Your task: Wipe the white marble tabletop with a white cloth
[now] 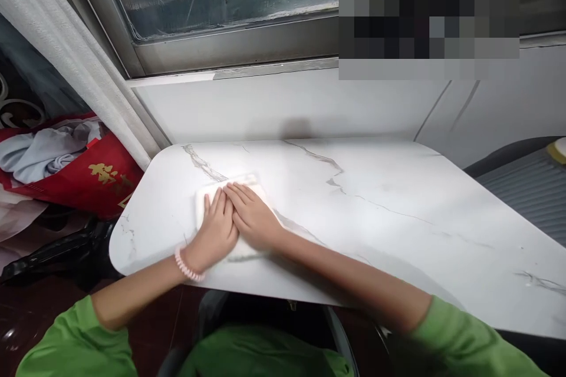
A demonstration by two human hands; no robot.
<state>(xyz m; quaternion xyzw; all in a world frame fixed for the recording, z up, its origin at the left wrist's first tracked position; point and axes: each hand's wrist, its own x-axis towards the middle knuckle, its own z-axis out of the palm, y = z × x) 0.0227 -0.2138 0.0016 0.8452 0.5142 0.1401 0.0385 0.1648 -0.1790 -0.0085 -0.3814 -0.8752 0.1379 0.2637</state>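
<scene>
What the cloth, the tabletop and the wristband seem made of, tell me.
Cloth: soft, matte fabric, perhaps terry or microfibre, judging by its fuzzy-looking edge.
Tabletop: smooth, with a soft sheen and greyish marble-like veins; stone or printed laminate, unclear which.
Wristband: probably pink coiled plastic, from its even, ridged loops.

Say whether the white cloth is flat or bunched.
Flat: the cloth lies in a squarish patch on the table, under the left hand and right hand.
</scene>
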